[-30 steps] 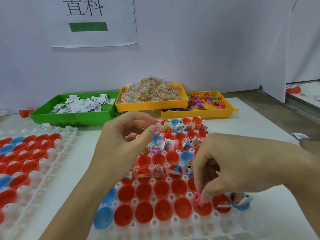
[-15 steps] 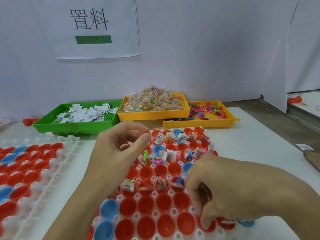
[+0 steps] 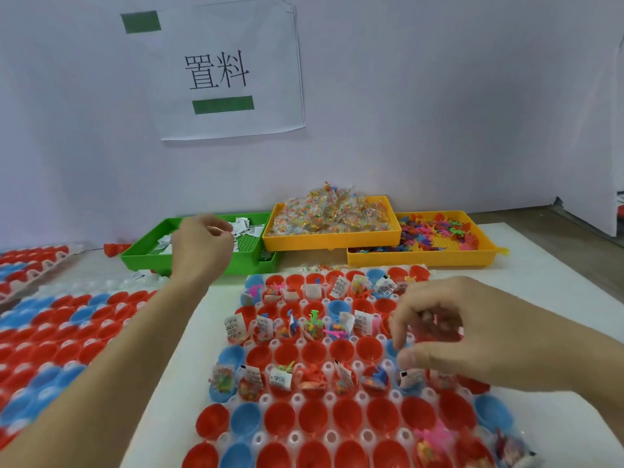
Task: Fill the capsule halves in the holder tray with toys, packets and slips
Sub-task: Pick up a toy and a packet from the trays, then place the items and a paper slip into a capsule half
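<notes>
A small packing or assembly workstation: beyond the hands, sorting bins of slips [image 3: 243, 231], packets [image 3: 332, 214] and toys [image 3: 435, 236] line a partition wall [image 3: 439, 96] bearing a printed sign [image 3: 223, 72], and holder trays [image 3: 304, 398] of capsule halves [image 3: 347, 415] cover the counter [image 3: 526, 258] beneath them

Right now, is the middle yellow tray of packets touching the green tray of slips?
Touching. The head view shows the packet tray overlapping the green tray at its right corner, with no gap between them.

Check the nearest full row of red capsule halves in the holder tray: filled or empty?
Mostly empty: the near-row red halves show bare insides, except toward the right, where a pink toy lies.
</notes>
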